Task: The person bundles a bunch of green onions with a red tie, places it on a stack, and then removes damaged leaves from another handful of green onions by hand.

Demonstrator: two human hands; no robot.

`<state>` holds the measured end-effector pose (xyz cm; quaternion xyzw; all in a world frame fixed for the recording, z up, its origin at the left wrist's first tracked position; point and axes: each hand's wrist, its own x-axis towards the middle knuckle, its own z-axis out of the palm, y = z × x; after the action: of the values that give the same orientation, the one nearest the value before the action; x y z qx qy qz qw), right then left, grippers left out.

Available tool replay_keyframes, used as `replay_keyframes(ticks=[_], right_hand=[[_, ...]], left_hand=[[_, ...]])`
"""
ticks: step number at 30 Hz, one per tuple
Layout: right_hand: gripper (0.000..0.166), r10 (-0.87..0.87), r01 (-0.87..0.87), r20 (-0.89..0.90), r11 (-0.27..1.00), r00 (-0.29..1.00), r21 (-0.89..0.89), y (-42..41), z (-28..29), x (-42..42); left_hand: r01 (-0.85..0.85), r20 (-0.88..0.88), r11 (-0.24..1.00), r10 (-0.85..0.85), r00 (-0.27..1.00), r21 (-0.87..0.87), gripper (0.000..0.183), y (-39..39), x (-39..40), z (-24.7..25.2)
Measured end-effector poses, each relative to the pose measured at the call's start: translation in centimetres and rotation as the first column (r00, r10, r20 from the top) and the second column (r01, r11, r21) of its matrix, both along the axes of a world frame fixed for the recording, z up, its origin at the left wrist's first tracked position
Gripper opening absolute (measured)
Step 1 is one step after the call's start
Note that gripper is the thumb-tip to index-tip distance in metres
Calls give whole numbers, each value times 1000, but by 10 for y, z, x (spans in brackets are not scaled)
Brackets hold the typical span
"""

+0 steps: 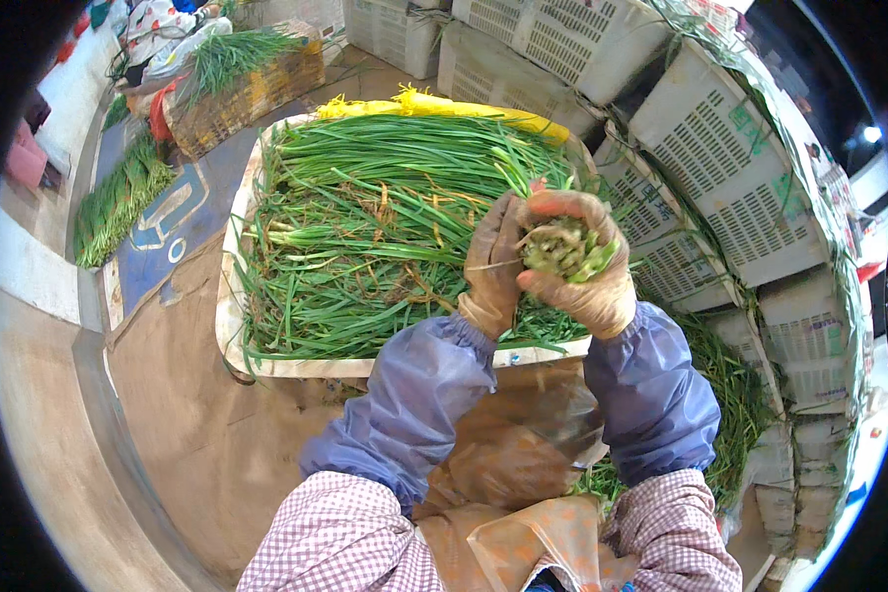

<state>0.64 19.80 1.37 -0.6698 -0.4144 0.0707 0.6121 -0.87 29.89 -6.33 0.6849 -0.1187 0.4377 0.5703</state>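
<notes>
Both hands are in dirty work gloves with bare fingertips showing, above the right part of a white plastic tub (226,311) heaped with long green Chinese chives (385,148). My right hand (588,259) curls round a bunch of chives (562,251), its pale root ends facing me. My left hand (492,259) presses against the left side of that bunch; its fingers are partly hidden, and green stalks show beyond the fingertips. Loose chives with brown and yellowed leaves lie across the tub. A yellow woven sack (473,111) lies along its far edge.
Stacked white perforated crates (755,192) rise at the right, with more chives (732,399) on the floor beside them. Bundled chives (122,200) lie at the left. Behind them, a worn yellowish box (244,103) bears chives and a white plastic bag.
</notes>
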Motion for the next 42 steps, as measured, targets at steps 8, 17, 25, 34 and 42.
replay_keyframes(ticks=[8,17,25,34,42], right_hand=[[39,-30,54,369,997,929,-53,-32,-6,-6],[24,-351,325,-53,784,935,529,-109,18,-7],[18,-431,414,-178,550,884,725,-354,81,-45],[25,-995,696,54,101,89,711,-460,55,-95],[26,-602,458,-287,150,745,876,-352,76,-114]], left_hand=[[595,264,360,-650,712,-719,28,-29,-14,7],[347,-183,651,-603,776,-675,19,-43,19,20],[168,-359,709,-528,770,-685,16,-30,72,18],[436,-563,851,-215,798,293,56,-207,120,181],[853,-705,-192,-663,251,485,110,-308,-6,262]])
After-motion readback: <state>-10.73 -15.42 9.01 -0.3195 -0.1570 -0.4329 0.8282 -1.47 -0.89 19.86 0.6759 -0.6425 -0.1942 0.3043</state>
